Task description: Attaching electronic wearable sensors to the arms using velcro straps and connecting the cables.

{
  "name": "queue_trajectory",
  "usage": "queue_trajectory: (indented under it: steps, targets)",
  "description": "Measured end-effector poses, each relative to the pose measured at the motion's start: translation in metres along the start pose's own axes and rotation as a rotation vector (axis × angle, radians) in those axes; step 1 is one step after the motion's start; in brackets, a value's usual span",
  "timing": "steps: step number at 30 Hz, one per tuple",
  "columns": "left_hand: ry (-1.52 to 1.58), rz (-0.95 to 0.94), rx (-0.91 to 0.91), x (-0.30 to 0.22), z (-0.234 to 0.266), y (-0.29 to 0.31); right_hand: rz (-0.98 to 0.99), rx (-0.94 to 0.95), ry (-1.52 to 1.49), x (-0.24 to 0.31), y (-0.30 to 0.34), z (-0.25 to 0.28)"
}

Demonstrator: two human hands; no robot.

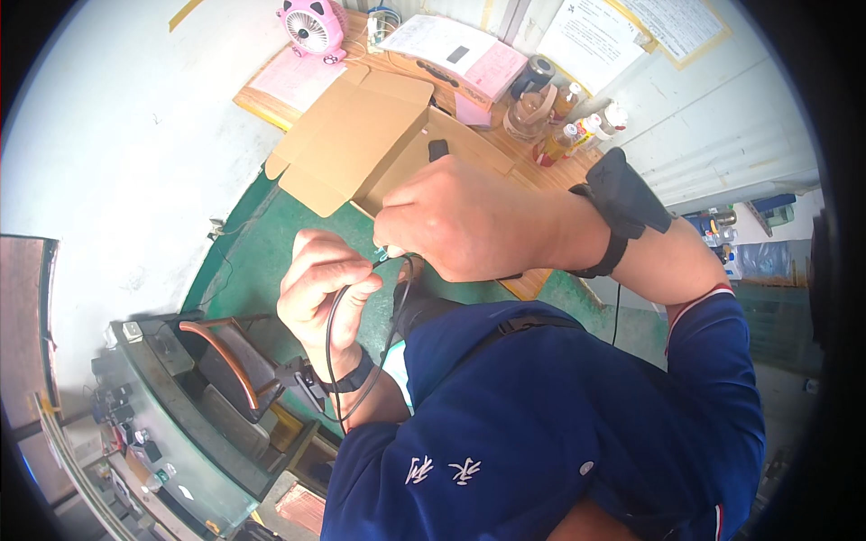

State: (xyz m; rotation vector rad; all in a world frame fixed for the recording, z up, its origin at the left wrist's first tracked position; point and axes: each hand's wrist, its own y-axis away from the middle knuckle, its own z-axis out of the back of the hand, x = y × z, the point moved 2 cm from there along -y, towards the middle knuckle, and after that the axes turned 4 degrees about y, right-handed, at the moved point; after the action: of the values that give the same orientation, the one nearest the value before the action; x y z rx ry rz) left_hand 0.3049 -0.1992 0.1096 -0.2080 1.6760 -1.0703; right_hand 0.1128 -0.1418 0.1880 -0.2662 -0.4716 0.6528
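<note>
A thin black cable [330, 361] runs in a loop between my two hands and hangs down across my left wrist. With thumb and fingers pinched together, my left hand [320, 284] grips the cable. My right hand [465, 221] is closed just to the right and slightly higher, its fingertips on the cable's upper part. A small greenish bit [382, 254] shows between the hands, too small to name. Beyond my right hand an open cardboard box [347, 135] lies on the wooden table, its flap folded toward the left. A dark object [438, 149] sits in it, partly hidden by my hand.
A pink fan [311, 29], papers [442, 50], a dark cup [534, 77] and several drink bottles [577, 131] stand on the wooden table [271, 110]. To the lower left are a chair [230, 361] and a glass-topped desk [194, 451]. The floor [271, 239] is green.
</note>
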Motion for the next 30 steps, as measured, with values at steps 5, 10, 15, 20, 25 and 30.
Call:
queue_trajectory:
  steps: [5, 10, 15, 20, 25, 30]
  targets:
    - [-0.003, 0.02, 0.052, 0.002, -0.002, 0.001, -0.022, 0.095, -0.057, -0.001, 0.001, -0.005]
    - [0.051, 0.019, 0.047, 0.006, -0.002, 0.0, -0.069, 0.134, -0.165, 0.0, 0.002, -0.009]
    - [0.301, 0.153, 0.206, 0.015, 0.004, 0.002, -0.104, 0.252, -0.406, -0.011, 0.006, -0.016]
    - [0.416, 0.571, 0.083, 0.058, 0.023, 0.006, -0.037, 0.238, -0.455, -0.006, 0.003, -0.02]
    - [-0.347, 0.731, 0.165, 0.131, 0.009, -0.041, 0.221, 0.163, -0.448, 0.018, -0.028, -0.03]
    - [-0.618, 0.489, 0.433, 0.194, -0.033, -0.083, 0.34, 0.264, -0.323, 0.047, -0.057, -0.052]
